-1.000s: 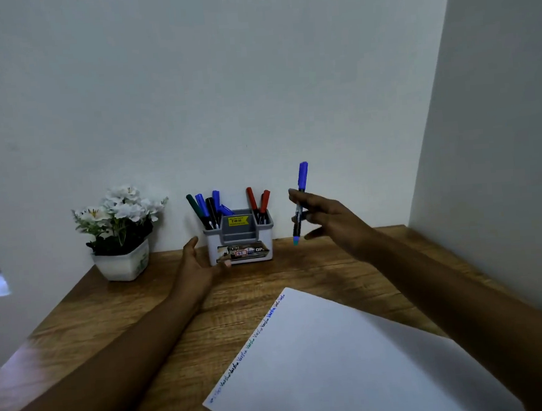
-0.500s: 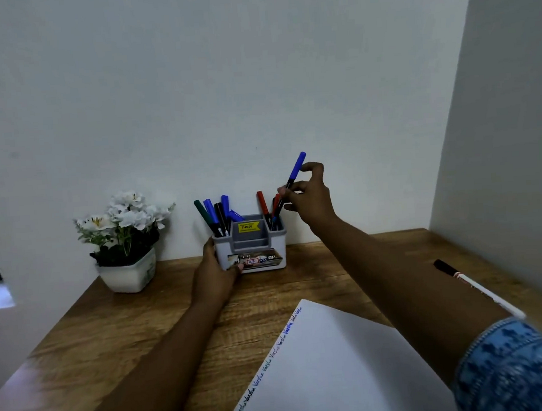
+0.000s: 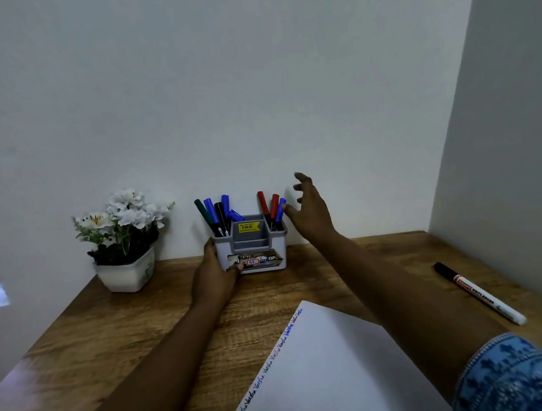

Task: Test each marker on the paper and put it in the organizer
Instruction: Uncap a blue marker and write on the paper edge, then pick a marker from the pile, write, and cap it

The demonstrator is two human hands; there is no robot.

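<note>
A grey organizer (image 3: pixel 260 249) stands at the back of the wooden desk against the wall. Several markers stand in its left compartment, and two red markers and a blue marker (image 3: pixel 280 209) stand in its right one. My left hand (image 3: pixel 215 273) grips the organizer's left front corner. My right hand (image 3: pixel 310 207) hovers just right of the blue marker, fingers spread, holding nothing. A white sheet of paper (image 3: pixel 332 371) lies in front, with coloured test scribbles along its left edge. A black-capped white marker (image 3: pixel 479 293) lies on the desk at the right.
A white pot of white flowers (image 3: pixel 123 244) stands left of the organizer. White walls close the desk at the back and on the right. The desk's left edge (image 3: pixel 47 330) runs diagonally toward me.
My right hand lowered the blue marker into the organizer's right compartment and let go, then drew back to the right with fingers spread. My left hand moved onto the organizer and stays there.
</note>
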